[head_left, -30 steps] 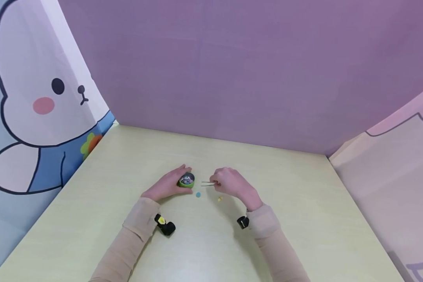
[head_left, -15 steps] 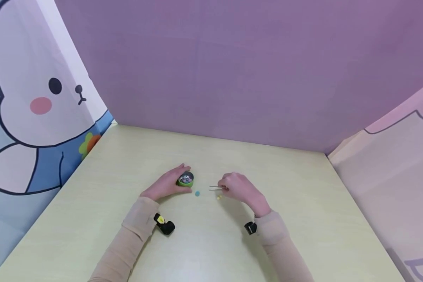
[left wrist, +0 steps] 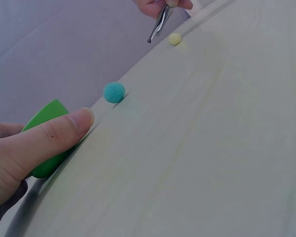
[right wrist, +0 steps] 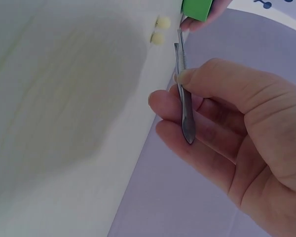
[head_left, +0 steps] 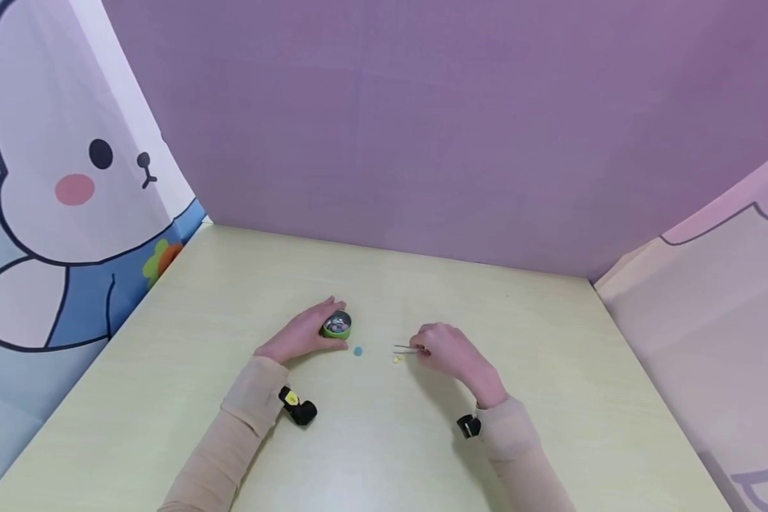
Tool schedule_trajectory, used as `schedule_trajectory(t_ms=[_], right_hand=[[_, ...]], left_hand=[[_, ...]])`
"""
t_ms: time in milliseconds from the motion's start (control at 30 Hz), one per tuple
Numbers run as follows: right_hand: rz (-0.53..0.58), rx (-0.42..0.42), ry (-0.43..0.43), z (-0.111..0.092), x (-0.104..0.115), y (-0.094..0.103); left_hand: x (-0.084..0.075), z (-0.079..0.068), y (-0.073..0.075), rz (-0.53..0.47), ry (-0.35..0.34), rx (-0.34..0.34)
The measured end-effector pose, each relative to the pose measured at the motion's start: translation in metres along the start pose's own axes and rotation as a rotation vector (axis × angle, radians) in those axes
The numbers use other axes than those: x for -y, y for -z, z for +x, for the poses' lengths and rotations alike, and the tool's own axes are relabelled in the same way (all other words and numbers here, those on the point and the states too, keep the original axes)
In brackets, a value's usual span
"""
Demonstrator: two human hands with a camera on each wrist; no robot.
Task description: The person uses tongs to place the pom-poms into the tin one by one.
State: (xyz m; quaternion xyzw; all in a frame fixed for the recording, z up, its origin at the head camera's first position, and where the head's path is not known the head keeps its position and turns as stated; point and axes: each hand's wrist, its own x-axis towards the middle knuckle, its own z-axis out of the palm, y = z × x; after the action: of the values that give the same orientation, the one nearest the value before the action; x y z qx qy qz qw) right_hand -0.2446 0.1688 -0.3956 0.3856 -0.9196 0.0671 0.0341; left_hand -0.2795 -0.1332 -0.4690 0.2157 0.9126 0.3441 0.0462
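My left hand [head_left: 302,334] is curled round a small green bowl [head_left: 337,332] with a shiny, dark-patterned inside; in the left wrist view its thumb lies along the green side [left wrist: 49,112]. Metal tweezers [right wrist: 185,94] are pinched between thumb and fingers of my right hand [head_left: 453,352]. Their tips point left, apart from each other, with nothing between them. Just below the tips in the head view lie two small pale yellow pompoms [right wrist: 157,38]. A blue-green pompom [left wrist: 114,92] sits on the table between the bowl and the yellow ones.
The pale wooden table [head_left: 371,441] spreads around both hands. A purple cloth wall [head_left: 409,142] rises behind it, with printed cloth [head_left: 70,178] at the left side. Black wrist cameras [head_left: 299,409] sit on both sleeves.
My right hand has moved right and toward me with the tweezers, from beside the bowl to near the yellow pompoms. The left hand and bowl have stayed in place.
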Motion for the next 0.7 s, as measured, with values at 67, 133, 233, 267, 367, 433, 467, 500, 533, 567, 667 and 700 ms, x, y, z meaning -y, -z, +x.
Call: schedule_trajectory(t_ms=[67, 133, 233, 267, 367, 433, 467, 500, 533, 567, 667, 700], right_hand=[[0.001, -0.002, -0.002, -0.003, 0.0, 0.0], [0.001, -0.005, -0.004, -0.005, 0.0, 0.0], [0.007, -0.004, -0.007, -0.007, 0.0, 0.0], [0.008, -0.003, -0.01, -0.008, 0.0, 0.0], [0.012, 0.0, -0.016, -0.01, -0.002, -0.002], [0.013, 0.002, -0.021, -0.011, -0.003, -0.003], [0.011, 0.003, -0.022, -0.012, -0.003, -0.003], [0.011, 0.003, -0.022, -0.012, -0.004, -0.004], [0.009, 0.005, -0.021, -0.013, -0.004, -0.004], [0.01, 0.005, -0.019, -0.013, -0.005, -0.004], [0.009, 0.005, -0.011, -0.014, -0.005, -0.005], [0.01, 0.005, -0.011, -0.014, -0.005, -0.006]], left_hand=[[0.0, 0.0, 0.0, -0.005, -0.001, 0.002], [0.0, 0.0, -0.001, -0.008, 0.002, 0.002], [0.001, 0.0, -0.001, -0.01, 0.006, 0.001], [0.001, 0.0, -0.001, -0.011, 0.009, 0.0], [0.001, 0.0, -0.001, -0.011, 0.013, 0.003], [0.0, 0.0, -0.001, -0.013, 0.015, 0.004], [0.0, 0.0, -0.001, -0.016, 0.016, 0.004], [0.0, 0.0, -0.001, -0.016, 0.016, 0.004], [0.0, 0.0, -0.001, -0.016, 0.016, 0.004], [-0.001, 0.0, -0.001, -0.015, 0.015, 0.003], [0.0, 0.0, -0.001, -0.017, 0.018, 0.002], [0.0, 0.0, -0.001, -0.015, 0.017, 0.002]])
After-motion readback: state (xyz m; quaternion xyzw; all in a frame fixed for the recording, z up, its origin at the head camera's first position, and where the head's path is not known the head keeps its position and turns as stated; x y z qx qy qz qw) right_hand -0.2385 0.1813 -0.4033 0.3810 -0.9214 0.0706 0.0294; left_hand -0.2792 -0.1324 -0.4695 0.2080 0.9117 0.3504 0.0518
